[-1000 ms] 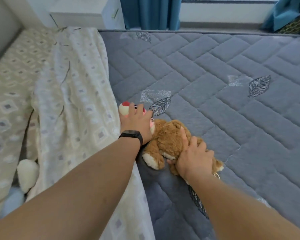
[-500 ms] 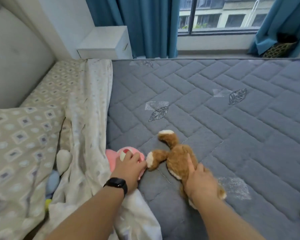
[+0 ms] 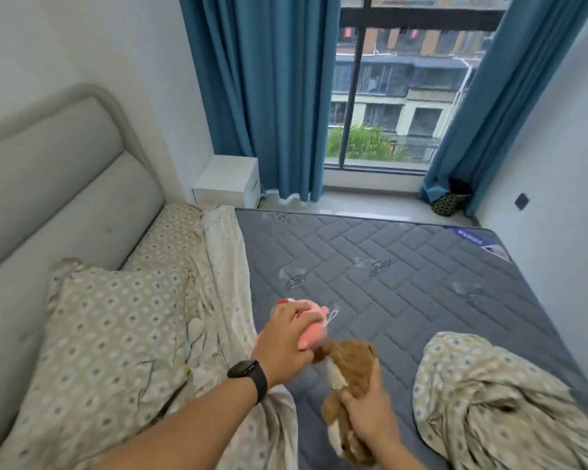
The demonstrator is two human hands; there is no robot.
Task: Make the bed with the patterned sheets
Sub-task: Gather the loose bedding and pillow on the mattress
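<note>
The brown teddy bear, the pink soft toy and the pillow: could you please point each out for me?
brown teddy bear point(image 3: 352, 362): head view, on its furry body.
pink soft toy point(image 3: 314, 329): head view, on its pink side.
pillow point(image 3: 116, 334): head view, on its patterned middle.

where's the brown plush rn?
Head view, bottom centre: the brown plush is gripped in the right hand over the grey mattress, just right of the pink toy in the left hand.

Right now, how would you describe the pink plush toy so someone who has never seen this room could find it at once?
Start at the bare grey quilted mattress, then go to its near edge beside the crumpled cream patterned sheet. There the left hand, with a black wristband, grips the small pink plush toy. Unlike the brown furry teddy held by the right hand, it is pink with a red-and-white patch.
</note>
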